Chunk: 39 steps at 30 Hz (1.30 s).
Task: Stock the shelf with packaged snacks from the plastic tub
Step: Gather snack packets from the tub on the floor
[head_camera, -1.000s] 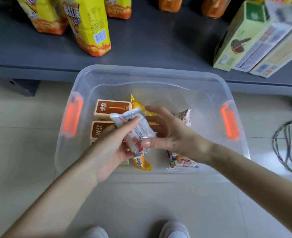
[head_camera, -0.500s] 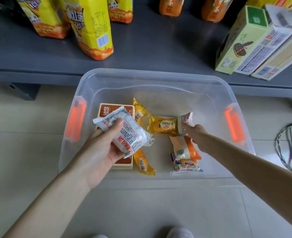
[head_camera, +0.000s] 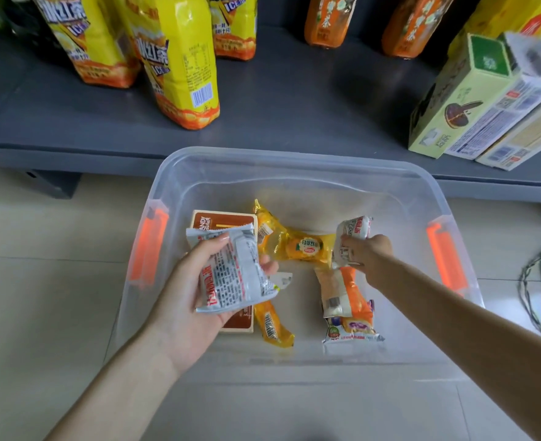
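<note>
My left hand (head_camera: pixel 196 307) grips a white packet (head_camera: pixel 231 275), my right hand (head_camera: pixel 369 254) pinches a second packet (head_camera: pixel 355 227), more snacks (head_camera: pixel 307 249) left in the tub (head_camera: pixel 294 154)

One clear plastic tub (head_camera: pixel 294 154) with two orange handle clips (head_camera: pixel 148 249). Inside it are three yellow see-through snack wrappers (head_camera: pixel 304 248), two brown-and-cream cardboard boxes (head_camera: pixel 223 221) by its left side, one orange-and-white packet (head_camera: pixel 342 291) and one white packet with a purple picture (head_camera: pixel 353 329) near its front edge. There are two white foil packets (head_camera: pixel 231 275), one in the left hand (head_camera: pixel 196 297) and one in the right hand (head_camera: pixel 369 253). The grey shelf (head_camera: pixel 310 106) carries three yellow tea bottles (head_camera: pixel 180 58), two orange bottles (head_camera: pixel 326 20) and, at its right end, three upright cartons (head_camera: pixel 453 100).
</note>
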Each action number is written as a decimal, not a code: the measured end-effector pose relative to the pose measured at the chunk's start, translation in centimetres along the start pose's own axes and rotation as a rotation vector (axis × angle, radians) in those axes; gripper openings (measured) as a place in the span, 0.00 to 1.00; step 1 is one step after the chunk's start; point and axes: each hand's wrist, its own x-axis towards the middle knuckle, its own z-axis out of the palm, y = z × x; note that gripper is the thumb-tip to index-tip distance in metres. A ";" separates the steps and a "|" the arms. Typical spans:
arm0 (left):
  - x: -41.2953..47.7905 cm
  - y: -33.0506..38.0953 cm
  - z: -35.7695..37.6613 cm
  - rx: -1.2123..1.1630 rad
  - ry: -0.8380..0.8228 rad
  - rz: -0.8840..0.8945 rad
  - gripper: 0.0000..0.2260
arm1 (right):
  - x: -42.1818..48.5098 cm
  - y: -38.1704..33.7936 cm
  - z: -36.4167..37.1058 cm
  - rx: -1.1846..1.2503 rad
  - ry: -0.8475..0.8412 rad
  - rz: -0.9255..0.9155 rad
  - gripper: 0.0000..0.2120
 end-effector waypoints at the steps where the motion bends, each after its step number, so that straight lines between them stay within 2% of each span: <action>1: -0.3 0.3 0.4 0.004 -0.003 -0.006 0.20 | -1.2 -0.6 -0.6 0.112 -0.078 0.048 0.15; 4: -2.1 1.7 2.3 0.036 0.006 -0.017 0.18 | -7.1 -3.0 -3.2 0.369 -0.356 0.118 0.12; 6: -3.9 3.1 4.3 0.100 0.019 0.011 0.12 | -12.3 -4.8 -5.4 0.404 -0.506 0.079 0.11; 9: -8.5 5.9 8.3 0.041 0.052 0.011 0.09 | -20.2 -8.4 -8.7 0.373 -0.646 -0.050 0.19; 11: -12.1 8.3 11.5 -0.049 0.036 -0.006 0.17 | -25.1 -11.1 -10.5 0.319 -0.637 -0.123 0.23; 12: -13.9 9.4 13.1 -0.085 0.030 -0.021 0.22 | -27.6 -12.6 -11.2 0.288 -0.612 -0.165 0.21; 14: -17.9 11.7 16.6 -0.102 0.007 -0.032 0.21 | -32.8 -15.8 -12.8 0.190 -0.564 -0.283 0.10; 16: -22.2 14.3 20.1 -0.086 -0.011 -0.017 0.20 | -38.0 -19.0 -14.6 0.122 -0.513 -0.364 0.09; 18: -26.7 17.5 23.4 -0.078 0.000 0.021 0.21 | -43.3 -22.7 -17.2 0.127 -0.522 -0.318 0.11; 20: -31.5 21.1 26.3 -0.091 -0.017 0.035 0.14 | -47.9 -25.9 -20.1 0.183 -0.599 -0.262 0.17; 22: -36.2 24.8 29.1 -0.067 -0.040 0.028 0.10 | -52.3 -29.4 -23.6 0.286 -0.673 -0.208 0.16; 26: -44.3 31.0 34.1 0.120 -0.082 0.041 0.20 | -60.2 -36.7 -30.8 0.384 -0.772 -0.131 0.15; 28: -47.4 34.0 36.7 0.143 -0.083 0.055 0.17 | -63.5 -39.9 -33.7 0.363 -0.806 -0.139 0.16; 31: -51.1 37.9 40.5 0.152 -0.088 0.058 0.14 | -67.1 -43.5 -36.8 0.351 -0.777 -0.176 0.23; 35: -54.3 41.4 44.8 0.164 -0.068 0.046 0.17 | -70.7 -46.9 -39.3 0.387 -0.615 -0.216 0.29; 39: -55.3 43.0 47.9 0.223 -0.035 0.051 0.18 | -72.3 -48.6 -40.6 0.496 -0.560 -0.226 0.27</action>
